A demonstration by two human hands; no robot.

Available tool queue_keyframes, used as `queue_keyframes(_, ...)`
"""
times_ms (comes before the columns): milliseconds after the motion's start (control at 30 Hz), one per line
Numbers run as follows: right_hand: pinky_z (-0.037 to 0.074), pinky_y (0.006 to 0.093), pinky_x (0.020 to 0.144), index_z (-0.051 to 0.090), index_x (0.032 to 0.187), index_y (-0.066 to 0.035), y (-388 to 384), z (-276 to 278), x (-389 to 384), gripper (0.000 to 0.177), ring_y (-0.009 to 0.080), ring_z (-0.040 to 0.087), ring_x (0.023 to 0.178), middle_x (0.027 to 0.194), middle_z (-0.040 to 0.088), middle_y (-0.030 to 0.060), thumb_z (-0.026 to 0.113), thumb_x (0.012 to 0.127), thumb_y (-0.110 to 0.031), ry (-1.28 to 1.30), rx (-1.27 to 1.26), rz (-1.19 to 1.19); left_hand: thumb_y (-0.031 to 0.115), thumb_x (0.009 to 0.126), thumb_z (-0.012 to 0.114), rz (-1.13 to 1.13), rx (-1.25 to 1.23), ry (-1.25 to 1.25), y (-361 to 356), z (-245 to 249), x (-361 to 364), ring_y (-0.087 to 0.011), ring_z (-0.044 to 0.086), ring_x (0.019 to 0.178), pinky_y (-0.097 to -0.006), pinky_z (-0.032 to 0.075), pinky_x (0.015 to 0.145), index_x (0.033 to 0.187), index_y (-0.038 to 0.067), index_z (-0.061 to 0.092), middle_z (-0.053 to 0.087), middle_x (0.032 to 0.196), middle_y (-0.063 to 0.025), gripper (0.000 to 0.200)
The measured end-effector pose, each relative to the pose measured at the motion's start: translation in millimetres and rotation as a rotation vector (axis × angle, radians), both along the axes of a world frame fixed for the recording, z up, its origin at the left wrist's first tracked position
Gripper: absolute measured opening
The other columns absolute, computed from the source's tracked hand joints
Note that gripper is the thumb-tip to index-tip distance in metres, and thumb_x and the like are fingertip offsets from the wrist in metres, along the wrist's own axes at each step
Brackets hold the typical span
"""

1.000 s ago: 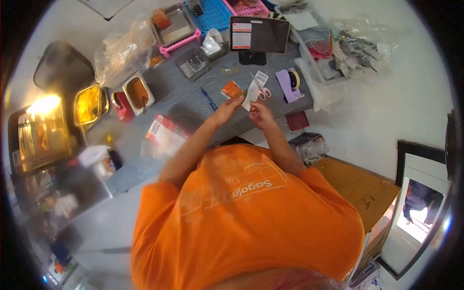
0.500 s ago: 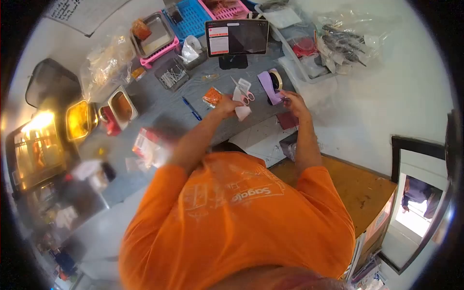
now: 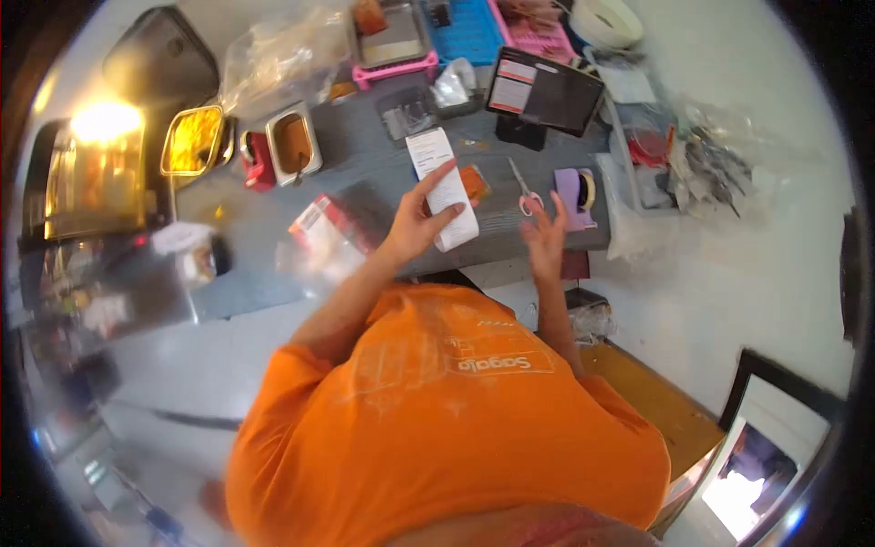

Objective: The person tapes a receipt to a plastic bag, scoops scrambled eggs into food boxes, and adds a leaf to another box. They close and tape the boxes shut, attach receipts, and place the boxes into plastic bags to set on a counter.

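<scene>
A long white printed receipt (image 3: 441, 155) is held by my left hand (image 3: 417, 219), its thumb lying across the front of the paper. Partly behind the receipt lies a small clear packet with orange contents (image 3: 473, 182). My right hand (image 3: 545, 244) has its fingers apart and nothing in them. Its fingertips reach close to the pink-handled scissors (image 3: 528, 199), which lie with their blades pointing away from me. Just right of that hand stands a purple tape dispenser (image 3: 567, 193) with a roll of tape.
Behind stand a tilted tablet (image 3: 547, 91), a dark container (image 3: 406, 114), and a blue basket (image 3: 467, 32). On the left are a metal tub of brown sauce (image 3: 293, 144) and a yellow-filled tub (image 3: 193, 141). A plastic-wrapped red and white pack (image 3: 321, 228) lies near the front edge.
My left hand has raised the paper slip, and its printed face now shows. My right hand has drawn back from the tape dispenser, fingers spread. The whole view has shifted and tilted.
</scene>
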State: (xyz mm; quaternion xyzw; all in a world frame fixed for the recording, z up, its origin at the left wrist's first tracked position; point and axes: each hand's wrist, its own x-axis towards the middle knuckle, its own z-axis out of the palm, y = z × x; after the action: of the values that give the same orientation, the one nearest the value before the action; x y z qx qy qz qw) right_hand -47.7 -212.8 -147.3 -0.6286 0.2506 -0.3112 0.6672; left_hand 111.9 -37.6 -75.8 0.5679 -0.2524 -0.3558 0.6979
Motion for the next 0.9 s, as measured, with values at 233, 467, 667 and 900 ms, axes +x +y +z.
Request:
queue_keyframes(233, 0.048, 0.0237, 0.074, 0.021, 0.142, -0.011, 109, 46, 81, 0.077, 0.0118, 0.061, 0.083, 0.091, 0.065, 0.0085, 0.065, 0.081, 0.004, 0.153, 0.159, 0.658, -0.004, 0.091, 0.044, 0.568, -0.017, -0.036, 75, -8, 41, -0.0191, 0.062, 0.097, -0.029, 0.051, 0.081, 0.132, 0.005, 0.044, 0.05, 0.127, -0.0132, 0.042)
queue_keyframes(467, 0.044, 0.0298, 0.088, 0.049, 0.128, -0.008, 138, 60, 162, 0.042, 0.0152, 0.057, 0.1, 0.105, 0.065, 0.0126, 0.061, 0.088, -0.012, -0.01, 0.792, 0.723, -0.003, 0.093, 0.04, 0.599, -0.016, -0.308, 144, -19, 21, -0.0214, 0.065, 0.082, -0.0317, 0.058, 0.067, 0.138, 0.013, 0.02, 0.053, 0.116, -0.0143, 0.052)
queue_keyframes(667, 0.047, 0.0258, 0.078, 0.07, 0.096, 0.0, 204, 26, 243, 0.022, 0.0133, 0.062, 0.086, 0.097, 0.068, 0.0102, 0.064, 0.086, -0.018, 0.254, 0.108, 0.823, -0.001, 0.092, 0.045, 0.837, -0.013, -0.105, 153, -35, 4, -0.019, 0.066, 0.079, -0.0273, 0.052, 0.066, 0.138, 0.009, 0.021, 0.063, 0.091, -0.0138, 0.053)
queue_keyframes(900, 0.05, 0.0282, 0.058, 0.069, 0.083, 0.002, 218, -66, 281, 0.02, 0.0156, 0.063, 0.061, 0.081, 0.069, 0.0101, 0.072, 0.077, -0.017, 0.653, 0.306, 0.907, 0.003, 0.088, 0.056, 0.552, 0.245, -0.153, 175, -58, -35, -0.017, 0.065, 0.08, -0.0281, 0.051, 0.073, 0.106, 0.0, 0.059, 0.066, 0.089, -0.0102, 0.018)
